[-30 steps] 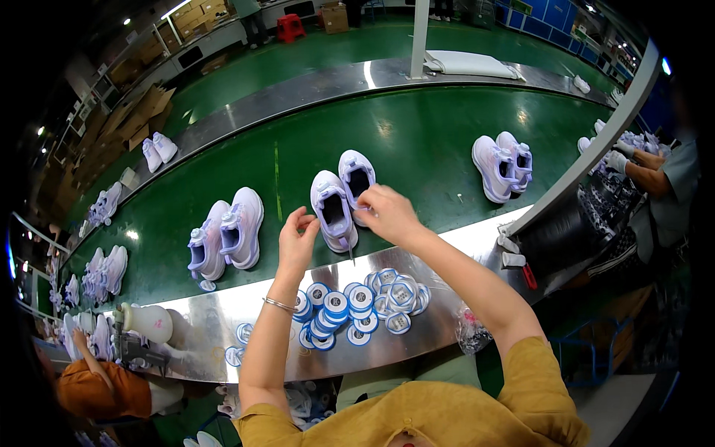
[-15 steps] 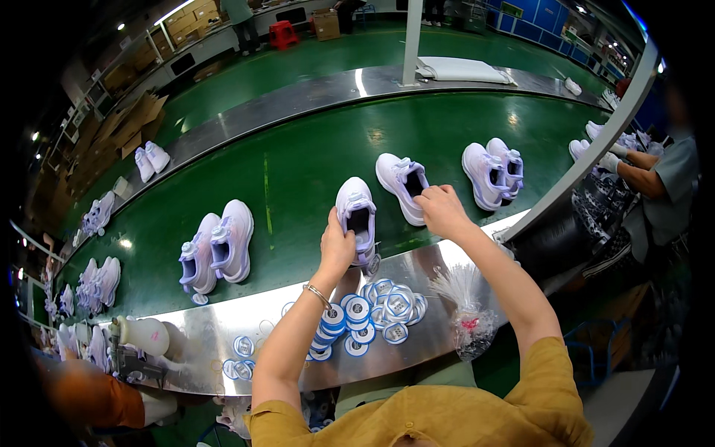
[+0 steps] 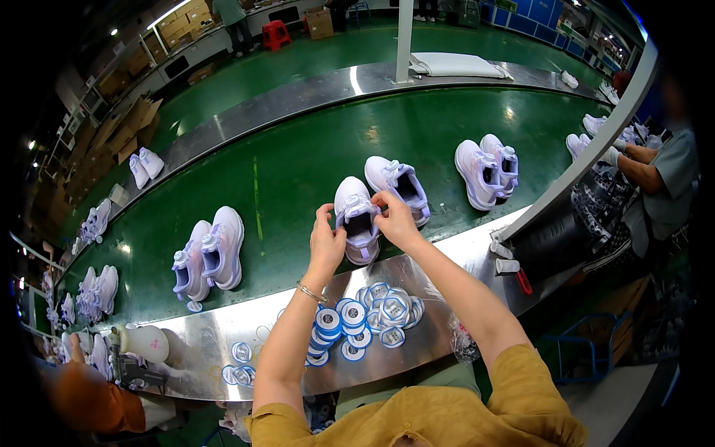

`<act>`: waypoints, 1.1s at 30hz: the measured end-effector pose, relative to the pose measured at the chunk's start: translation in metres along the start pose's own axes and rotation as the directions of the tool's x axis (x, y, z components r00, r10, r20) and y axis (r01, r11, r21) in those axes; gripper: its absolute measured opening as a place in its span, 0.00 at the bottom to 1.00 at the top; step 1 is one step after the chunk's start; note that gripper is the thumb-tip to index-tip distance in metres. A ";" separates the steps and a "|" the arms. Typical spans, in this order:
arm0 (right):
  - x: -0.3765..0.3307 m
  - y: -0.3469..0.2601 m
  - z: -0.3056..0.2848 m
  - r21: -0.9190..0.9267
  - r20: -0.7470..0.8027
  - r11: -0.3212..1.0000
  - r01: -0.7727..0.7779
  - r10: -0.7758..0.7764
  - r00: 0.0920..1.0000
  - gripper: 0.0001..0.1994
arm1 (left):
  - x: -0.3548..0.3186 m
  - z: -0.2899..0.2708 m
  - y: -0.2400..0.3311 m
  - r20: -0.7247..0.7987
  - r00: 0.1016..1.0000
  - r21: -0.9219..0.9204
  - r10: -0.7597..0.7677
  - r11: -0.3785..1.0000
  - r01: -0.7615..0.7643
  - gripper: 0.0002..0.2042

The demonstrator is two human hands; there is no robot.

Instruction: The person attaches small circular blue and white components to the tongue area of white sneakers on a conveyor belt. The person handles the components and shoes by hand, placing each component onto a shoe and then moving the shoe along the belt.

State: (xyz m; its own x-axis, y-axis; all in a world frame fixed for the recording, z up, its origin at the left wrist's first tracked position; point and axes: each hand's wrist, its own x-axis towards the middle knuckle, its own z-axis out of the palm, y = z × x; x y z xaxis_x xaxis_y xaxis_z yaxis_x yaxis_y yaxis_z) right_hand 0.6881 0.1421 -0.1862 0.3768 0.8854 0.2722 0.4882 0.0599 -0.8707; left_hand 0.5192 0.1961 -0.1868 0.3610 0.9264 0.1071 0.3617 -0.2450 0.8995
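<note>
A white and lavender sneaker (image 3: pixel 361 246) rests on the green belt in front of me, toe pointing away. My left hand (image 3: pixel 326 240) grips its left side near the collar, thumb against the opening. On the other side, my right hand (image 3: pixel 396 222) pinches the collar edge beside the tongue and laces. A matching sneaker (image 3: pixel 383 173) stands just beyond my right hand, untouched. Closer to me, between my forearms, lie stacked round blue-and-white tags (image 3: pixel 328 320) and a loose pile of similar tags (image 3: pixel 392 307) on the metal ledge.
Sneaker pairs stand on the belt to the left (image 3: pixel 223 249) and right (image 3: pixel 477 175). A bundle of clear plastic ties (image 3: pixel 463 339) lies partly behind my right forearm. A slanting white post (image 3: pixel 570 175) rises at right, near a co-worker (image 3: pixel 655 179). A red-handled tool (image 3: pixel 523 281) lies nearby.
My right hand has left the farther sneaker and come left onto the nearer one's collar. The sneaker pairs on the belt sit slightly farther left. The round tag at the nearer sneaker's heel no longer shows.
</note>
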 end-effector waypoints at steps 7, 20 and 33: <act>-0.014 -0.017 0.002 -0.210 0.046 0.963 0.170 -0.164 0.985 0.11 | -0.006 -0.001 -0.001 0.008 0.991 0.107 0.136 0.985 -0.136 0.17; -0.027 -0.014 0.015 -0.237 -0.020 0.943 0.234 -0.245 0.969 0.12 | -0.009 0.018 0.043 0.082 0.863 -0.596 -0.498 0.670 0.443 0.15; -0.006 -0.068 -0.028 -0.252 0.083 0.882 0.400 -0.392 0.916 0.06 | -0.033 0.043 0.043 -0.015 0.904 -0.677 -0.428 0.669 0.306 0.12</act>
State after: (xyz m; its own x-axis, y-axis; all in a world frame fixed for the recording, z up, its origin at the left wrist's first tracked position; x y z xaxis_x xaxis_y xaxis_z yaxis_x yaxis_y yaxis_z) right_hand 0.6751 0.1197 -0.1169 0.0885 0.8264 0.5561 0.7789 0.2906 -0.5557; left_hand 0.5597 0.1432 -0.1702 0.1590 0.9462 -0.2818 -0.2292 0.3131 0.9216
